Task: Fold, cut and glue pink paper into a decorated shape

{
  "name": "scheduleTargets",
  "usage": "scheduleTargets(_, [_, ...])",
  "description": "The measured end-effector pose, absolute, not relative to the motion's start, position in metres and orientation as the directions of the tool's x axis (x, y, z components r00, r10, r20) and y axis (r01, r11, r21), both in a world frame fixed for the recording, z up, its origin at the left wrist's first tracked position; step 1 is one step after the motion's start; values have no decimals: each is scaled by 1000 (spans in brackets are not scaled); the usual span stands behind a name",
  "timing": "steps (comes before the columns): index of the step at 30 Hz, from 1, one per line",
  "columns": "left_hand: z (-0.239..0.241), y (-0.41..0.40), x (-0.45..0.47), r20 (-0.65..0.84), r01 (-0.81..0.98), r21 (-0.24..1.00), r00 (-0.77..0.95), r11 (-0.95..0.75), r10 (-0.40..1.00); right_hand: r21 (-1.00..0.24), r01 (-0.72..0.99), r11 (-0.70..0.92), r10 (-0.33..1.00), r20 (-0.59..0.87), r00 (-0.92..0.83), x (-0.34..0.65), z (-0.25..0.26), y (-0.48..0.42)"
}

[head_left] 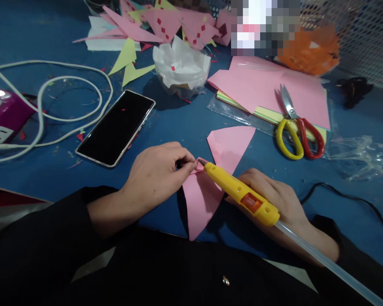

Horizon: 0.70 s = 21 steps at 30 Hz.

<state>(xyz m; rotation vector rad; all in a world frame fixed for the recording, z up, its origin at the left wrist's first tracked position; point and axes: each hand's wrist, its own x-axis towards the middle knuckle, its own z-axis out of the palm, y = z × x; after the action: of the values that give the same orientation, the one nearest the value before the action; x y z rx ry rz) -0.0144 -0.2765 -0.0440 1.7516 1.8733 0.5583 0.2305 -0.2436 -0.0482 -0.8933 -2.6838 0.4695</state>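
Observation:
My left hand point(161, 172) pinches the edge of a folded piece of pink paper point(204, 204) between thumb and fingertips. The paper spreads in two wing-like parts, one towards my body and one away. In my right hand point(274, 195) is a yellow hot glue gun point(239, 189), its fingers wrapped round the handle, which is mostly hidden. A long clear glue stick point(325, 259) sticks out of the gun's back end. The gun's metal nozzle point(202, 162) meets the small fold of paper right beside my left fingertips; whether glue is coming out cannot be made out.
A phone point(116, 127) and a white cable point(40, 110) lie on the left by a purple power block point(6, 114). Scissors point(292, 123) rest on pink sheets point(274, 85) at right. Behind are a white paper-lined bowl point(181, 70), pink cut-outs point(166, 23) and an orange crumpled bag point(312, 49).

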Motion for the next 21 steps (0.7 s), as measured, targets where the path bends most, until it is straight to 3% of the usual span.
scheduleTargets(21, [-44, -277, -14, -86, 786, 613, -38, 83, 996, -374, 534, 759, 619, 160, -769, 231, -50, -244])
